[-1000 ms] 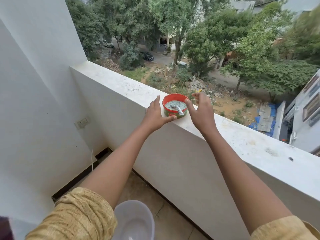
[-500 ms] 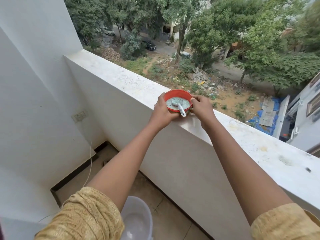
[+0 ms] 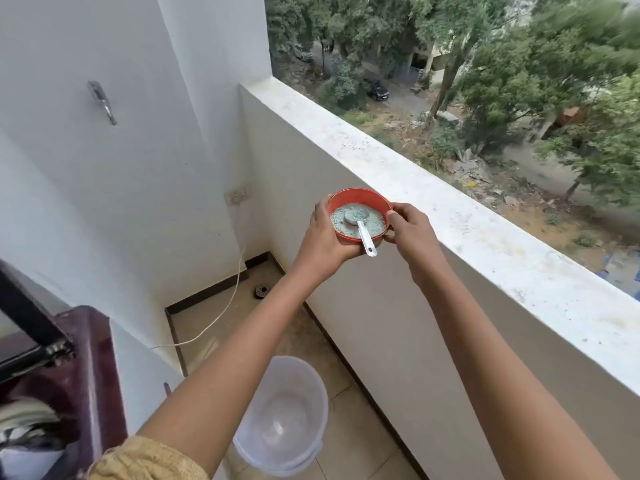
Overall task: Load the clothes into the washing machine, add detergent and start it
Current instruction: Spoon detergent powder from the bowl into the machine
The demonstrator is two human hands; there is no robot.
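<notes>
A round red tub [image 3: 360,199] of blue-green detergent powder hangs in the air beside the balcony parapet. A white scoop [image 3: 363,232] lies in the powder with its handle over the near rim. My left hand [image 3: 323,237] grips the tub from the left and below. My right hand [image 3: 407,225] pinches its right rim. The maroon washing machine [image 3: 88,372] stands at the lower left with its lid raised. Striped clothes [image 3: 29,427] show inside its drum.
The white parapet ledge [image 3: 485,237] runs diagonally on the right, with trees and a street far below. A translucent bucket [image 3: 282,415] stands on the tiled floor under my arms. A white cable [image 3: 221,313] trails from a wall socket [image 3: 236,195]. A metal tap [image 3: 102,102] juts from the wall.
Both hands have lifted the red tub off the parapet ledge and brought it inward. My view has swung left and down, so the washing machine has come into sight.
</notes>
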